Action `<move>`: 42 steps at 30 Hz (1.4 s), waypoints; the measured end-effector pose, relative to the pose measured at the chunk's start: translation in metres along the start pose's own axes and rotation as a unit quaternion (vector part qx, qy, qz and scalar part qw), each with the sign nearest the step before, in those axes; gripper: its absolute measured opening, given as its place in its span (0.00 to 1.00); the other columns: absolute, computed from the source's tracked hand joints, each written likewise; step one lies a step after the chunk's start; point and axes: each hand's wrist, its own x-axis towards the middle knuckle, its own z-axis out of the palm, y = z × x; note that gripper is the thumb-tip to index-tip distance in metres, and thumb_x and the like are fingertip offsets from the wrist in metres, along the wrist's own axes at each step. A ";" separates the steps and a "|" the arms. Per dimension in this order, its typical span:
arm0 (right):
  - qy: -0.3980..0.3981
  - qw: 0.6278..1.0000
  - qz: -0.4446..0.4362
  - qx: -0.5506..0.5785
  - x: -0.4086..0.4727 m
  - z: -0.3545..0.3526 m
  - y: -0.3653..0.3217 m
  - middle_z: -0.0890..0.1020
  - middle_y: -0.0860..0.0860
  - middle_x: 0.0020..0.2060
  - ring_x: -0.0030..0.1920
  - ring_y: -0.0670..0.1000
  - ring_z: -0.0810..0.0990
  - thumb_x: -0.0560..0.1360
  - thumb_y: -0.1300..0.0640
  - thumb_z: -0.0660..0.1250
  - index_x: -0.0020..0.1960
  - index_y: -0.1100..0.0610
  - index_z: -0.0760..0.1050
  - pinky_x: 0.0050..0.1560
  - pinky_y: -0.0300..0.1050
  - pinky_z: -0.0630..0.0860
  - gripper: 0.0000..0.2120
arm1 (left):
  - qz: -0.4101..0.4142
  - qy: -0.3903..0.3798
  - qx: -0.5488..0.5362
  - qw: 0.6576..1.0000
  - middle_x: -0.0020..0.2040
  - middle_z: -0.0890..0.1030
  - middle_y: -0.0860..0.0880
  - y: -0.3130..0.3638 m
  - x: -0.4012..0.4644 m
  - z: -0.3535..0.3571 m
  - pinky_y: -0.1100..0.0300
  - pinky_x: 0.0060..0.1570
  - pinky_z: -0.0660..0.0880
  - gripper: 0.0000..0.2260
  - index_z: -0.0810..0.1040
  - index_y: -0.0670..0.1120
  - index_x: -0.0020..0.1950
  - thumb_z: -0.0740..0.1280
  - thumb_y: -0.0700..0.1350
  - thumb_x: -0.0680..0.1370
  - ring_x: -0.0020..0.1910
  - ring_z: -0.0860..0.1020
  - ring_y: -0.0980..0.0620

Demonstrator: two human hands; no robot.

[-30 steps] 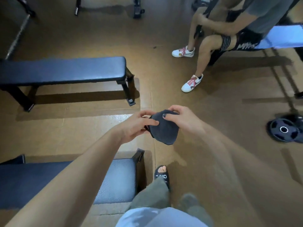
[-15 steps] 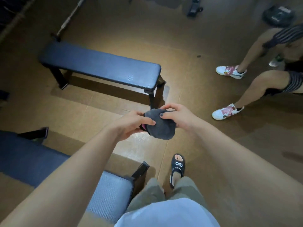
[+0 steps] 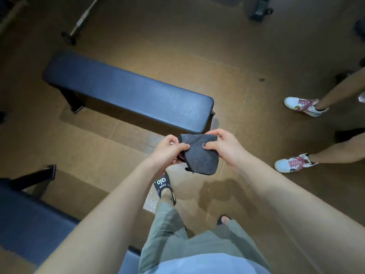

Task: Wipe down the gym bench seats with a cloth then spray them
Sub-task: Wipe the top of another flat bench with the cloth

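Note:
A dark grey cloth (image 3: 201, 155) hangs folded between both hands at chest height. My left hand (image 3: 167, 150) pinches its left edge and my right hand (image 3: 227, 145) pinches its top right. Just beyond the cloth stands a flat black padded bench (image 3: 126, 93), its near right end almost under my hands, with small droplets near that end. A second black bench (image 3: 33, 220) lies at the lower left beside my left leg. No spray bottle is in view.
Another person's legs in white sneakers (image 3: 304, 104) stand at the right. A barbell (image 3: 83, 18) lies on the brown floor at the back left, and dark equipment (image 3: 258, 8) sits at the top right. A damp patch (image 3: 219, 191) marks the floor by my feet.
I have stepped closer to the far bench, which now sits nearer and larger in view. Both hands keep hold of the cloth, which is spread a bit wider.

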 end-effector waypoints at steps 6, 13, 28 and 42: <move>0.120 0.992 -0.008 0.031 0.134 0.038 -0.002 0.84 0.60 0.53 0.52 0.57 0.83 0.74 0.68 0.71 0.58 0.60 0.75 0.56 0.53 0.79 0.14 | 0.017 0.021 0.057 0.998 0.40 0.79 0.48 0.027 0.149 -0.029 0.52 0.48 0.81 0.11 0.72 0.46 0.51 0.74 0.43 0.78 0.37 0.78 0.51; 0.187 0.973 -0.088 -0.102 0.339 0.043 0.060 0.82 0.56 0.55 0.57 0.59 0.80 0.74 0.59 0.71 0.63 0.51 0.74 0.63 0.58 0.75 0.18 | 0.095 0.018 0.182 0.979 0.46 0.84 0.49 0.006 0.348 -0.039 0.52 0.60 0.78 0.08 0.79 0.51 0.53 0.72 0.50 0.76 0.48 0.82 0.44; 0.308 0.727 -0.272 -0.550 0.514 0.083 0.188 0.60 0.64 0.79 0.80 0.64 0.55 0.84 0.46 0.53 0.81 0.57 0.59 0.78 0.63 0.56 0.29 | 0.503 0.210 0.403 0.735 0.66 0.78 0.46 -0.095 0.584 -0.079 0.46 0.69 0.70 0.11 0.79 0.42 0.63 0.64 0.44 0.83 0.66 0.76 0.45; 0.247 0.703 -0.214 -0.632 0.540 0.112 0.146 0.55 0.51 0.82 0.82 0.56 0.52 0.81 0.47 0.36 0.83 0.53 0.52 0.81 0.57 0.43 0.32 | 0.482 0.196 0.395 0.758 0.64 0.79 0.48 -0.099 0.580 -0.080 0.51 0.68 0.68 0.09 0.78 0.43 0.60 0.62 0.42 0.83 0.63 0.76 0.48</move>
